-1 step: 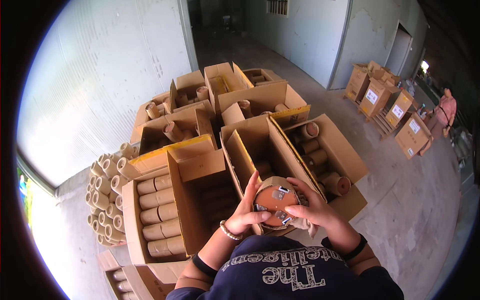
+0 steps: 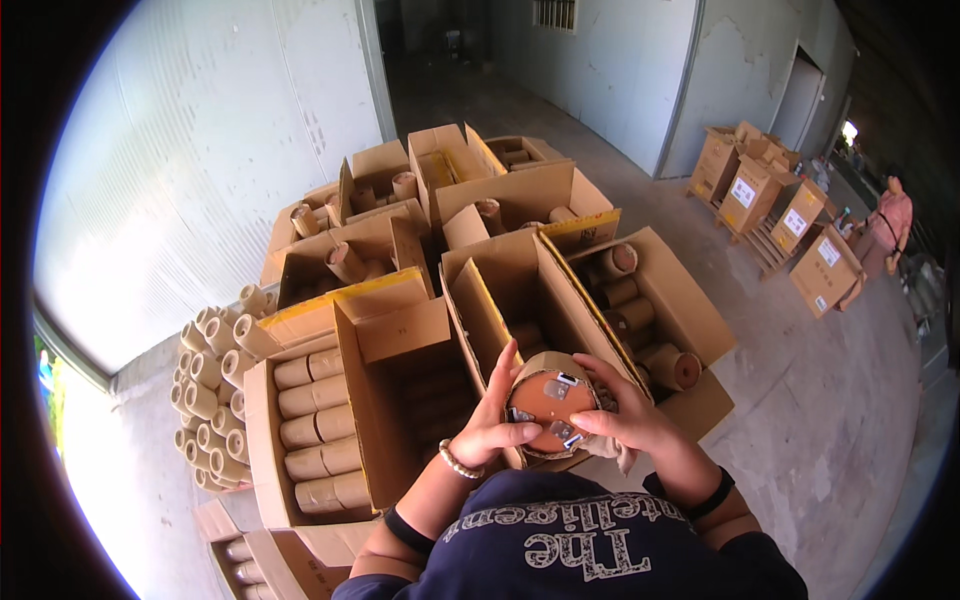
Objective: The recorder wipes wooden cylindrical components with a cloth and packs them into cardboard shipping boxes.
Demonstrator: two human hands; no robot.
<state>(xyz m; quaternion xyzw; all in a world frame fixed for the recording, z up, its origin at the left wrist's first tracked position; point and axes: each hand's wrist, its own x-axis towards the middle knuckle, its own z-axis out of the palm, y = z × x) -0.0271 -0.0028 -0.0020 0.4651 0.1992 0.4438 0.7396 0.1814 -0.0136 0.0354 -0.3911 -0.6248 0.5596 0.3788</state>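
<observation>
Close to my body, a brown cardboard tube [image 2: 545,362] is held between both my hands, its round end facing up toward me. That end is a reddish-brown disc [image 2: 553,398] with several small metal clips near its rim. My left hand [image 2: 492,425] grips the tube's left side, thumb lying over the edge of the disc. On the other side my right hand [image 2: 628,415] closes round it, thumb also at the disc's edge. Crumpled beige paper or cloth [image 2: 612,452] hangs below my right hand. Just beyond the tube stands an open carton [image 2: 505,262].
Several open cartons with tubes surround this spot, including a full one [image 2: 262,440] at left and another [image 2: 705,310] at right. Bare tubes [image 2: 205,400] are stacked by the left wall. Boxes on pallets [image 2: 765,250] and a person [image 2: 888,222] are at far right.
</observation>
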